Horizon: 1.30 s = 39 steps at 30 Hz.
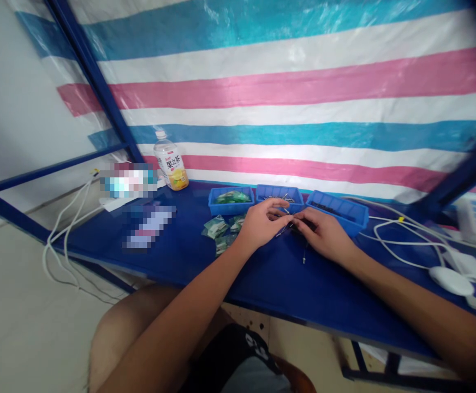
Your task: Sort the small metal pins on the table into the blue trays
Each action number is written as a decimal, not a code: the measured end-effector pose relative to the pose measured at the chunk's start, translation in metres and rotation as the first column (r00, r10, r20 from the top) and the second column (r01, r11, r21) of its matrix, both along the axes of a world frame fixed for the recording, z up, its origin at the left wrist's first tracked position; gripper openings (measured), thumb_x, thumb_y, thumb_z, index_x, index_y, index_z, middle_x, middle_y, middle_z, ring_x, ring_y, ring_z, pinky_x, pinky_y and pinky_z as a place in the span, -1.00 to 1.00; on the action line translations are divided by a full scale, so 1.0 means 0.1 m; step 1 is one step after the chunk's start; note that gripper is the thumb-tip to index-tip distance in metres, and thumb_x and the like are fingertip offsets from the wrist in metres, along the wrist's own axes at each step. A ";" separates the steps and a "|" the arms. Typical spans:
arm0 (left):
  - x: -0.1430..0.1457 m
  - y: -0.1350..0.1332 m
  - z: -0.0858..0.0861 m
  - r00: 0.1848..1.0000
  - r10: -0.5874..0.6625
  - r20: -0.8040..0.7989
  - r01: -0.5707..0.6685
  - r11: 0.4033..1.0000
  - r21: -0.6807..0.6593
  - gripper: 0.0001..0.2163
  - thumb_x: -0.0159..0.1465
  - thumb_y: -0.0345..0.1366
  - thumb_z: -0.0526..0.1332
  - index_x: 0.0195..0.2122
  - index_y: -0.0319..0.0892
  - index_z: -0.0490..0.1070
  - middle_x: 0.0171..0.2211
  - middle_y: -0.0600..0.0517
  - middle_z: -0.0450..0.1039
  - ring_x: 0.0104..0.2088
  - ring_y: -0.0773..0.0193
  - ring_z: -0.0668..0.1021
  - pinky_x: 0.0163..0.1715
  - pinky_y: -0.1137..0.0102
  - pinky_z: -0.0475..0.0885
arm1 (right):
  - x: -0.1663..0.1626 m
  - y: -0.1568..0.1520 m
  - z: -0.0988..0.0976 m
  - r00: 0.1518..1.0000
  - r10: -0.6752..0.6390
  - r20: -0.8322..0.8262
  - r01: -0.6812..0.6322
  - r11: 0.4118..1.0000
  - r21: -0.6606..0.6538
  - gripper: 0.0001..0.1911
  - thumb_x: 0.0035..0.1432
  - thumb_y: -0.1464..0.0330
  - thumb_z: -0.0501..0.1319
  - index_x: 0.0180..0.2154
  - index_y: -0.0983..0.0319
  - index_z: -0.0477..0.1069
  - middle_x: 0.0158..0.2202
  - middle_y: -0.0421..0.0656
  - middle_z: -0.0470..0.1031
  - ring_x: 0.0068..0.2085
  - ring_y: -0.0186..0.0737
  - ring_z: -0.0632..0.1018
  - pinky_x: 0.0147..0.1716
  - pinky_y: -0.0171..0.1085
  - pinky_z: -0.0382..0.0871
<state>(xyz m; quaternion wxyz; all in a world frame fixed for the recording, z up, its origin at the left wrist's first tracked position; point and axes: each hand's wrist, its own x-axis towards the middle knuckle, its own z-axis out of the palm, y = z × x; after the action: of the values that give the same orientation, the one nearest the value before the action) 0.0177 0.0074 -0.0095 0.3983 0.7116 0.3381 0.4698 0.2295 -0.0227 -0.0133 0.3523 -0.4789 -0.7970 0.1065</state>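
My left hand (262,221) and my right hand (323,232) meet over the blue table (262,273), fingers pinched together on a thin metal pin (284,226) held between them. Another small pin (304,255) lies on the table below my right hand. Several small green packets (220,229) lie loose just left of my left hand. Behind the hands stand three blue trays: the left tray (230,201) holds green packets, the middle tray (279,195) holds small metal parts, and the right tray (338,210) holds dark parts.
A drink bottle (171,162) stands at the back left beside a white power strip (113,203) with cables. A white mouse (451,280) and white cables (402,240) lie at the right. A striped tarp hangs behind. Blue frame bars stand at both sides.
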 end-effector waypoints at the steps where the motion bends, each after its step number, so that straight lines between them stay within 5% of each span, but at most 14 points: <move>1: -0.01 0.00 0.00 0.998 0.028 -0.050 -0.027 0.999 0.033 -0.70 0.30 -0.37 0.38 0.05 -0.17 0.55 0.03 -0.12 0.66 -0.09 0.14 0.71 -0.06 0.25 0.64 | 0.00 0.00 0.00 1.000 -0.018 -0.019 0.018 1.000 -0.002 -0.75 0.46 0.20 0.15 -0.16 0.15 0.56 -0.22 -0.10 0.61 -0.20 -0.06 0.59 -0.16 -0.10 0.44; 7: -0.04 0.00 -0.03 0.891 0.212 -0.401 -0.071 0.938 0.339 -0.84 0.37 -0.33 0.28 -0.10 -0.14 0.65 -0.04 -0.08 0.67 0.02 0.03 0.64 0.18 0.09 0.51 | 0.05 0.06 -0.01 0.970 -0.120 -0.209 0.101 0.990 -0.100 -0.63 0.46 0.02 0.13 -0.13 0.14 0.53 -0.23 -0.11 0.61 -0.24 -0.06 0.58 -0.20 -0.11 0.47; 12: -0.04 0.01 -0.10 0.822 0.239 -0.518 -0.034 0.927 0.373 -0.78 0.35 -0.26 0.31 -0.02 -0.14 0.66 0.07 -0.11 0.63 0.11 -0.04 0.59 0.24 0.03 0.45 | 0.04 0.09 -0.01 0.868 -0.107 -0.485 -0.009 0.973 -0.231 -0.56 0.39 -0.10 0.18 -0.14 0.12 0.50 -0.30 -0.14 0.56 -0.36 -0.16 0.52 -0.40 -0.22 0.46; 18: -0.03 0.02 -0.16 0.810 0.211 -0.547 0.007 0.929 0.369 -0.75 0.35 -0.22 0.32 -0.01 -0.15 0.66 0.12 -0.13 0.60 0.14 -0.06 0.58 0.27 0.00 0.42 | -0.04 0.12 0.06 0.818 -0.147 -0.556 0.016 0.972 -0.233 -0.55 0.35 -0.11 0.23 -0.13 0.13 0.53 -0.35 -0.16 0.55 -0.43 -0.23 0.47 -0.50 -0.28 0.35; 24: -0.05 0.02 -0.13 0.789 0.199 -0.581 0.020 0.937 0.349 -0.76 0.38 -0.26 0.28 0.00 -0.14 0.66 0.10 -0.13 0.62 0.10 -0.06 0.60 0.19 0.02 0.47 | 0.00 0.17 0.13 0.927 -0.240 -0.289 0.172 0.955 -0.240 -0.43 0.36 -0.16 0.16 -0.40 0.16 0.49 -0.58 -0.19 0.48 -0.56 -0.21 0.43 -0.52 -0.21 0.29; 30: -0.06 0.04 -0.14 0.807 0.199 -0.557 0.021 0.931 0.363 -0.77 0.39 -0.27 0.27 -0.01 -0.14 0.65 0.07 -0.11 0.63 0.09 -0.01 0.60 0.21 0.08 0.46 | 0.06 0.02 0.15 0.955 -0.212 0.207 0.211 0.977 0.028 -0.66 0.39 0.03 0.18 -0.26 0.11 0.54 -0.50 -0.18 0.58 -0.51 -0.12 0.52 -0.49 -0.18 0.20; 34: -0.04 0.03 -0.13 0.807 0.200 -0.556 0.012 0.935 0.354 -0.80 0.40 -0.27 0.26 -0.06 -0.15 0.65 0.06 -0.11 0.62 0.08 -0.02 0.60 0.20 0.08 0.46 | 0.20 -0.08 0.30 0.935 -0.185 0.303 0.220 0.972 -0.087 -0.51 0.26 -0.12 0.29 -0.46 0.11 0.43 -0.61 -0.17 0.48 -0.60 -0.17 0.45 -0.59 -0.21 0.09; 36: -0.04 0.02 -0.12 0.805 0.197 -0.560 0.010 0.938 0.345 -0.80 0.40 -0.27 0.25 -0.06 -0.16 0.65 0.05 -0.11 0.62 0.08 -0.02 0.59 0.19 0.07 0.46 | 0.32 -0.13 0.37 0.965 -0.051 0.256 0.145 0.922 -0.360 -0.50 0.12 -0.15 0.40 -0.44 0.12 0.44 -0.61 -0.19 0.51 -0.60 -0.18 0.49 -0.62 -0.24 0.17; 39: -0.04 0.01 -0.11 0.806 0.194 -0.560 0.006 0.942 0.334 -0.80 0.41 -0.27 0.25 -0.05 -0.17 0.63 0.05 -0.11 0.61 0.08 -0.02 0.58 0.20 0.06 0.45 | 0.47 -0.20 0.41 0.987 0.129 0.092 -0.012 0.639 -0.769 -0.49 -0.02 -0.11 0.51 -0.30 0.11 0.45 -0.57 -0.22 0.56 -0.64 -0.18 0.51 -0.68 -0.27 0.25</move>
<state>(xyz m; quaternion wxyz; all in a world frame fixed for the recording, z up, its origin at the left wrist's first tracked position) 0.0135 0.0082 -0.0208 0.1299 0.8584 0.3986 0.2956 0.2761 -0.0426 0.0277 0.0559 -0.5576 -0.7174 0.4138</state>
